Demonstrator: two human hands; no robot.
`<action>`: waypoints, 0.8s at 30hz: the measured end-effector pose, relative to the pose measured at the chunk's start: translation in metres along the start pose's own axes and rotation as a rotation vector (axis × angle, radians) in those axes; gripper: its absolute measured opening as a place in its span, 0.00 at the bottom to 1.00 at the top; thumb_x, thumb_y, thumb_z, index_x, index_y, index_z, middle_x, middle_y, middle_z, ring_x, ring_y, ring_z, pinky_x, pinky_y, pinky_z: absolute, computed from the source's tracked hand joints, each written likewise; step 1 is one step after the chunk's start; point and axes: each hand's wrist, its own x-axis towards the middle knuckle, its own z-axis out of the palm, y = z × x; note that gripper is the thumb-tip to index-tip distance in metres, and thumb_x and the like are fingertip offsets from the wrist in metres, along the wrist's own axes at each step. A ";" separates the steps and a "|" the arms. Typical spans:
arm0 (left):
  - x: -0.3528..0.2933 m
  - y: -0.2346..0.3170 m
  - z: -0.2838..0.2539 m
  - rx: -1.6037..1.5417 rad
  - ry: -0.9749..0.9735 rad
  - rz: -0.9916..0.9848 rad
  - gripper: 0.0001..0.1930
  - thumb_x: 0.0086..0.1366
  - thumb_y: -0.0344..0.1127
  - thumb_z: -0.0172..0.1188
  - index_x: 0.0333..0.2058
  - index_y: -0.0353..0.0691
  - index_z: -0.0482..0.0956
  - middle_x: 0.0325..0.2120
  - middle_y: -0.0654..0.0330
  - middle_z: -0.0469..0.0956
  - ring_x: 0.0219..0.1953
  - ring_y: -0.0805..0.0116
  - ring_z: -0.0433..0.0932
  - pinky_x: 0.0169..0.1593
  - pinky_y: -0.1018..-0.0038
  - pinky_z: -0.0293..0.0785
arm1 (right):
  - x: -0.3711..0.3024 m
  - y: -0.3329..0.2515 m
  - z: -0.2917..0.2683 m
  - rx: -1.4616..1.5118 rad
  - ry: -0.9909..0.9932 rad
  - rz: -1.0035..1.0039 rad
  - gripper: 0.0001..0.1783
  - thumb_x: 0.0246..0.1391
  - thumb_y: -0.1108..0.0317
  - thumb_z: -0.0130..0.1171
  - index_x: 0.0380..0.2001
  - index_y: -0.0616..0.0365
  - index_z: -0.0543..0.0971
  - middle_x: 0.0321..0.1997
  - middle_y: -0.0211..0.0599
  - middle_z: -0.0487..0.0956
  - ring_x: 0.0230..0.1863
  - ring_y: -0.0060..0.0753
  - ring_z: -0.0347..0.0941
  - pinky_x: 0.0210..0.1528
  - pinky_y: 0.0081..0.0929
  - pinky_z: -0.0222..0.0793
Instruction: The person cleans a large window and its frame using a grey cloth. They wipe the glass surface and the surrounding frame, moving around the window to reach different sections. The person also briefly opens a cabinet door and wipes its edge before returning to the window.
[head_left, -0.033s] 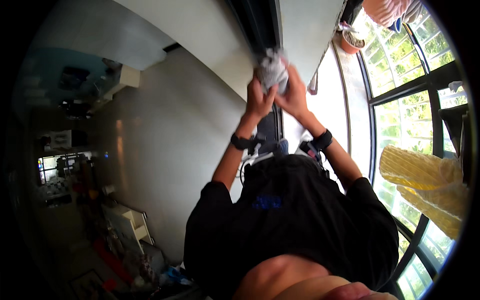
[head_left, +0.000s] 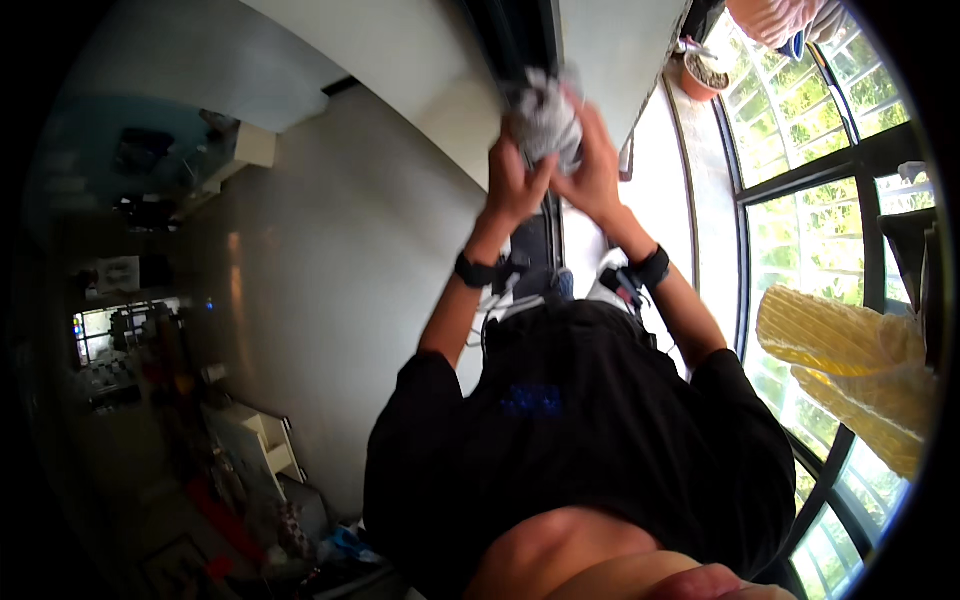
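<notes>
A crumpled grey cloth (head_left: pixel 547 122) is bunched between my two hands, slightly blurred by motion. My left hand (head_left: pixel 513 180) grips its near left side. My right hand (head_left: pixel 594 165) is wrapped round its right side, and the two thumbs come close together at the near edge. Behind the cloth runs a dark frame or track (head_left: pixel 512 40) between two pale panels; whether the cloth touches it I cannot tell. Black bands (head_left: pixel 477 272) circle both my wrists.
On the right are barred windows (head_left: pixel 805 235), a potted plant (head_left: pixel 704 78) on the ledge and yellow wrapped bundles (head_left: pixel 840 335). A grey floor (head_left: pixel 300 230) stretches out at left, with a small white shelf unit (head_left: pixel 262 440) and clutter beyond it.
Both hands and the cloth have shifted slightly farther from my body. My grip on the cloth looks the same.
</notes>
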 end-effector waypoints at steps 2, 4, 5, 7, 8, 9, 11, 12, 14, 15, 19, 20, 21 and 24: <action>0.052 0.036 -0.002 -0.006 0.062 0.196 0.30 0.61 0.42 0.65 0.57 0.33 0.70 0.45 0.45 0.81 0.47 0.49 0.83 0.50 0.61 0.77 | 0.049 -0.006 -0.012 -0.102 0.152 -0.219 0.39 0.44 0.67 0.72 0.62 0.61 0.72 0.58 0.52 0.77 0.56 0.57 0.77 0.59 0.39 0.72; 0.088 0.041 -0.008 -0.039 0.054 0.285 0.27 0.67 0.41 0.58 0.59 0.29 0.69 0.51 0.44 0.78 0.54 0.49 0.78 0.57 0.61 0.71 | 0.098 -0.032 -0.013 -0.108 0.222 -0.349 0.40 0.54 0.60 0.66 0.67 0.64 0.66 0.67 0.58 0.68 0.69 0.59 0.64 0.70 0.44 0.60; 0.106 0.040 -0.007 -0.077 0.044 0.334 0.26 0.70 0.40 0.54 0.60 0.27 0.69 0.55 0.43 0.76 0.58 0.49 0.76 0.61 0.61 0.69 | 0.113 -0.040 -0.014 -0.073 0.206 -0.266 0.39 0.52 0.60 0.67 0.66 0.62 0.68 0.65 0.57 0.69 0.67 0.59 0.66 0.68 0.44 0.62; 0.119 0.053 0.004 -0.051 0.098 0.185 0.27 0.68 0.42 0.58 0.59 0.27 0.69 0.51 0.41 0.78 0.54 0.46 0.79 0.56 0.62 0.73 | 0.132 -0.018 -0.006 0.049 0.229 -0.263 0.38 0.47 0.63 0.69 0.63 0.59 0.72 0.61 0.54 0.72 0.63 0.57 0.70 0.62 0.42 0.67; 0.121 0.050 0.010 -0.022 0.158 0.294 0.27 0.68 0.41 0.59 0.59 0.28 0.69 0.50 0.41 0.78 0.52 0.46 0.80 0.54 0.62 0.74 | 0.127 -0.013 -0.006 0.050 0.227 -0.236 0.37 0.47 0.63 0.69 0.62 0.59 0.72 0.61 0.54 0.73 0.63 0.57 0.70 0.62 0.42 0.68; 0.117 0.050 0.011 -0.028 0.139 0.255 0.28 0.68 0.42 0.59 0.59 0.28 0.68 0.51 0.40 0.78 0.53 0.45 0.79 0.55 0.62 0.74 | 0.122 -0.009 -0.005 0.052 0.224 -0.209 0.37 0.47 0.63 0.69 0.62 0.60 0.73 0.60 0.54 0.73 0.62 0.57 0.71 0.61 0.42 0.68; 0.103 0.052 0.013 -0.040 0.104 0.168 0.29 0.68 0.42 0.60 0.60 0.29 0.67 0.53 0.39 0.76 0.55 0.45 0.78 0.56 0.60 0.73 | 0.105 0.004 0.004 0.040 0.259 -0.139 0.35 0.47 0.64 0.69 0.60 0.60 0.74 0.57 0.52 0.75 0.59 0.56 0.73 0.59 0.42 0.70; 0.093 0.034 0.019 0.019 0.134 0.195 0.29 0.65 0.44 0.62 0.58 0.31 0.68 0.46 0.41 0.77 0.48 0.43 0.79 0.50 0.59 0.74 | 0.096 0.011 0.011 0.023 0.297 -0.101 0.33 0.47 0.64 0.69 0.58 0.60 0.76 0.55 0.51 0.77 0.56 0.55 0.75 0.58 0.42 0.71; 0.063 -0.011 0.035 0.153 0.197 0.248 0.29 0.58 0.47 0.67 0.52 0.35 0.70 0.32 0.43 0.80 0.35 0.40 0.82 0.38 0.56 0.77 | 0.075 0.015 0.014 -0.006 0.265 -0.009 0.30 0.47 0.65 0.69 0.55 0.61 0.77 0.51 0.50 0.79 0.53 0.53 0.77 0.55 0.40 0.72; 0.052 -0.008 0.039 0.138 0.196 0.178 0.24 0.58 0.41 0.66 0.49 0.35 0.71 0.35 0.45 0.82 0.39 0.45 0.84 0.42 0.59 0.78 | 0.030 0.069 0.019 -0.069 0.179 -0.065 0.35 0.43 0.65 0.72 0.57 0.60 0.76 0.54 0.49 0.78 0.53 0.55 0.77 0.56 0.39 0.73; -0.007 -0.058 0.056 0.148 0.098 -0.027 0.23 0.59 0.40 0.66 0.49 0.36 0.72 0.37 0.45 0.83 0.42 0.42 0.84 0.44 0.58 0.79 | -0.035 0.091 0.036 -0.055 0.082 0.221 0.33 0.43 0.69 0.66 0.57 0.57 0.76 0.52 0.47 0.77 0.51 0.59 0.77 0.53 0.42 0.74; -0.019 -0.069 0.059 0.165 0.068 -0.073 0.23 0.60 0.39 0.67 0.49 0.36 0.72 0.37 0.45 0.83 0.42 0.41 0.84 0.44 0.58 0.79 | -0.050 0.100 0.039 -0.066 0.040 0.282 0.33 0.43 0.69 0.66 0.57 0.58 0.76 0.52 0.47 0.77 0.51 0.59 0.77 0.53 0.41 0.74; -0.028 -0.071 0.060 0.134 0.036 -0.128 0.23 0.59 0.39 0.67 0.49 0.36 0.72 0.38 0.44 0.83 0.43 0.41 0.83 0.45 0.58 0.79 | -0.063 0.110 0.041 -0.067 0.015 0.333 0.31 0.43 0.69 0.67 0.56 0.59 0.77 0.52 0.48 0.78 0.52 0.58 0.78 0.54 0.41 0.74; -0.047 -0.085 0.059 0.171 -0.013 -0.159 0.24 0.58 0.37 0.68 0.51 0.35 0.72 0.39 0.43 0.82 0.45 0.40 0.82 0.47 0.58 0.78 | -0.080 0.122 0.046 -0.024 -0.066 0.444 0.30 0.44 0.69 0.68 0.54 0.60 0.78 0.52 0.50 0.79 0.53 0.56 0.78 0.55 0.41 0.73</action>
